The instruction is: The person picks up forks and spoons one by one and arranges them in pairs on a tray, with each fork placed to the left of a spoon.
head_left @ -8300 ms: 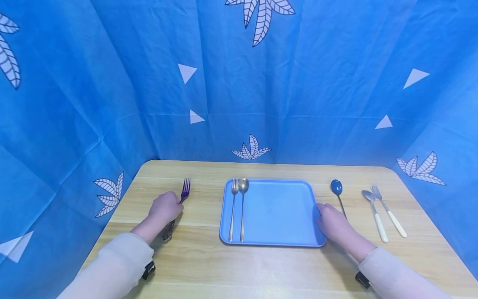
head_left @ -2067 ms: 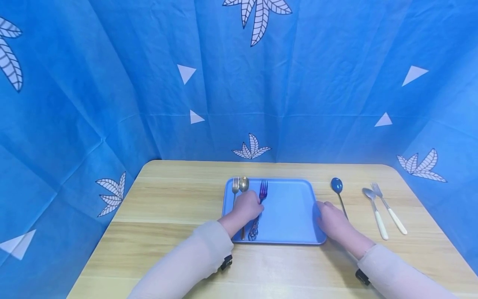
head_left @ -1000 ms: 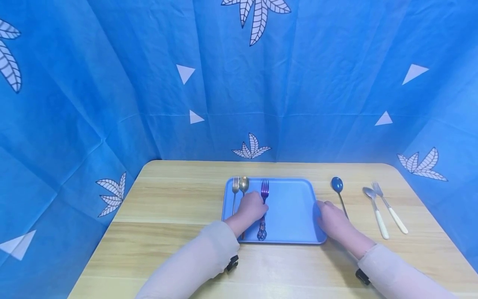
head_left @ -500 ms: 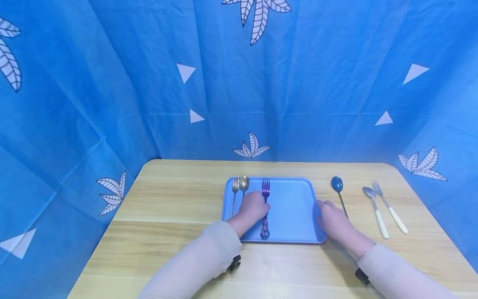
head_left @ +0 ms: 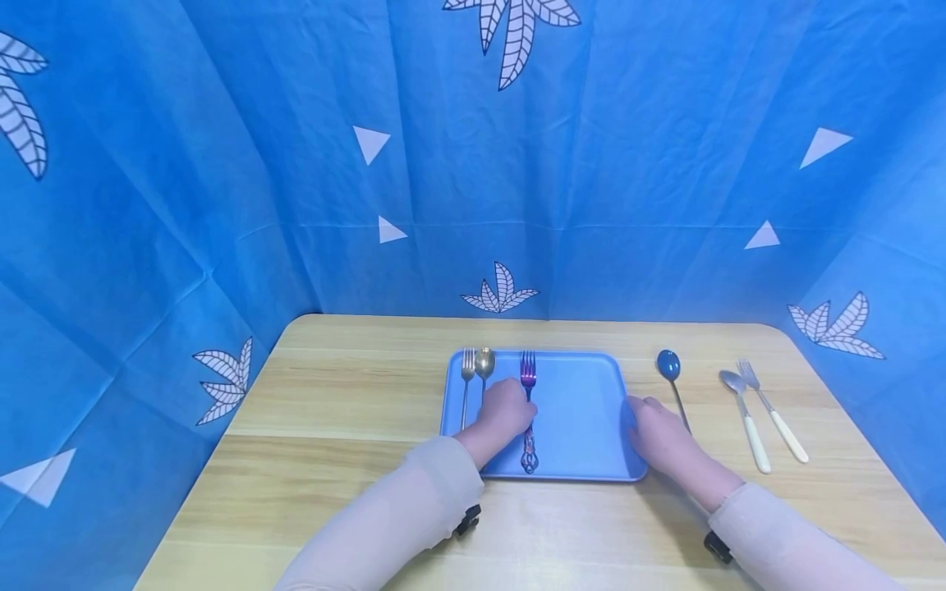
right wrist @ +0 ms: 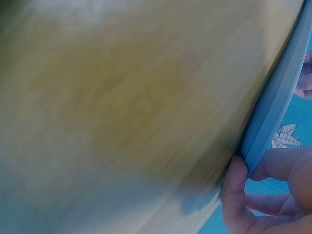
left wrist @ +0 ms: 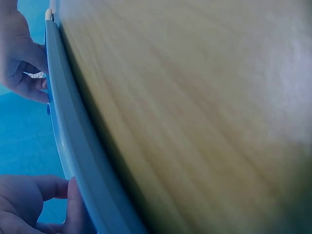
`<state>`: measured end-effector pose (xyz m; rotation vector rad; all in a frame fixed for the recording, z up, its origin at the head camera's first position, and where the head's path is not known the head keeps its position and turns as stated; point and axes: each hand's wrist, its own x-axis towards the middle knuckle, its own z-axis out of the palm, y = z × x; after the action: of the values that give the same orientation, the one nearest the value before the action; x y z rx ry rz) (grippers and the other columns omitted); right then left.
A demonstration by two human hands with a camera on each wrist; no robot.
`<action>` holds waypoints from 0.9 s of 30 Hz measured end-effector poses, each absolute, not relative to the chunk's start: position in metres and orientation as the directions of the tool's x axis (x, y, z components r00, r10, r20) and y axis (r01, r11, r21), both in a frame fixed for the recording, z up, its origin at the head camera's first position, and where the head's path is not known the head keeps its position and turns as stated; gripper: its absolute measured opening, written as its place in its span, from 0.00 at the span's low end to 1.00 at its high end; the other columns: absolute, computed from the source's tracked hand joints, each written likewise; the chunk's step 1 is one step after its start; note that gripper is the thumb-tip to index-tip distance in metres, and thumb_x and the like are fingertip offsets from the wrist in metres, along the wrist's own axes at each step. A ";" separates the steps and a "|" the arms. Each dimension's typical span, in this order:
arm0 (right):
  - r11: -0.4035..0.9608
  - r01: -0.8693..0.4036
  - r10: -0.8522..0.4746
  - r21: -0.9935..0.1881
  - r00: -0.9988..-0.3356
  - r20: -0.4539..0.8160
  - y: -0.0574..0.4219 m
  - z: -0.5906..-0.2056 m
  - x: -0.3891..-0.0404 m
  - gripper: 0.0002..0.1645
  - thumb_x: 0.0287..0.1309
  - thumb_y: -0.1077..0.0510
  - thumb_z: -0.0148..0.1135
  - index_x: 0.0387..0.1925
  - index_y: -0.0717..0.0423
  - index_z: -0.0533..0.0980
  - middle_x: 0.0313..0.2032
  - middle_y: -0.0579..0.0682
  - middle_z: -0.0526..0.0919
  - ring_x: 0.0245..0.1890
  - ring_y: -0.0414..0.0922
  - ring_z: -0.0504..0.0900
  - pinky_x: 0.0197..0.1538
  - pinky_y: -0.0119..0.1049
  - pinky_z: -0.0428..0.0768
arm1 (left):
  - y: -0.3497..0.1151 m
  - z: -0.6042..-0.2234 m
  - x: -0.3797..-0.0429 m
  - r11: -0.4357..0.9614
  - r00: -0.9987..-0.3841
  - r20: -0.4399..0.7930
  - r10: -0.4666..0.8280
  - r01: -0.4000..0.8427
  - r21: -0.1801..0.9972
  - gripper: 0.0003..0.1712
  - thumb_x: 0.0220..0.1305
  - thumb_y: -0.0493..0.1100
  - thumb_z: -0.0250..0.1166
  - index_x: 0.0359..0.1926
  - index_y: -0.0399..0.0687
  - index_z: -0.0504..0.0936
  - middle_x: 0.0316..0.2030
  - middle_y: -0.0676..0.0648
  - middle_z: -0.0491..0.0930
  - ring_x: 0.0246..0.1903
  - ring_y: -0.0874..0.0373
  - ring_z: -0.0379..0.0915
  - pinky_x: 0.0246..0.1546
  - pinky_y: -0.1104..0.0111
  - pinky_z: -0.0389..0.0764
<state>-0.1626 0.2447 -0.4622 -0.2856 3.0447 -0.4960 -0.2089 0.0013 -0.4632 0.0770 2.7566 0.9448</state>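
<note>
In the head view, a blue rectangular tray (head_left: 580, 414) lies mid-table. My left hand (head_left: 506, 408) reaches over its left half, thumb and fingers pinching a purple fork (head_left: 528, 371) by its ornate handle. The fork points away from me, close over the tray floor. To its left on the tray lie a slim metal fork (head_left: 468, 371) and a gold-toned spoon (head_left: 484, 363), their handles partly hidden by the hand. My right hand (head_left: 659, 433) grips the tray's right rim; the right wrist view shows its thumb and fingers on either side of the rim (right wrist: 273, 117).
Right of the tray lie a dark blue spoon (head_left: 668, 366), its handle partly behind the right hand, a white-handled spoon (head_left: 754, 435) and a white-handled fork (head_left: 785, 431). The wooden table (head_left: 332, 394) ends at a blue patterned cloth (head_left: 628, 164) behind.
My left hand has brought the purple fork from the table's left side onto the tray, lately straightening it and edging it right. My right hand stays at the rim.
</note>
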 end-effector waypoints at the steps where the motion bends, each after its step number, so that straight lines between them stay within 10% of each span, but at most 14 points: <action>1: 0.932 -0.173 -0.187 -0.318 -0.982 -0.015 0.245 -0.462 -0.163 0.28 0.57 0.69 0.61 0.58 0.81 0.69 0.42 0.73 0.78 0.43 0.67 0.81 0.47 0.57 0.82 | 0.002 -0.463 -0.209 0.793 -0.973 -0.194 0.123 -0.021 0.608 0.26 0.65 0.39 0.63 0.12 0.51 0.65 0.10 0.54 0.60 0.10 0.62 0.58 0.12 0.71 0.60; 27: 0.933 -0.172 -0.183 -0.317 -0.983 -0.004 0.244 -0.460 -0.160 0.27 0.58 0.69 0.60 0.58 0.80 0.69 0.42 0.74 0.78 0.43 0.68 0.81 0.47 0.57 0.82 | 0.004 -0.462 -0.208 0.792 -0.972 -0.203 0.115 -0.033 0.610 0.22 0.67 0.39 0.63 0.16 0.49 0.69 0.13 0.52 0.65 0.12 0.61 0.63 0.14 0.70 0.63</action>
<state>-0.1605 0.2435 -0.4602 -0.2802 3.0552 -0.4964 -0.2085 0.0038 -0.4621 0.0638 2.7528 0.9427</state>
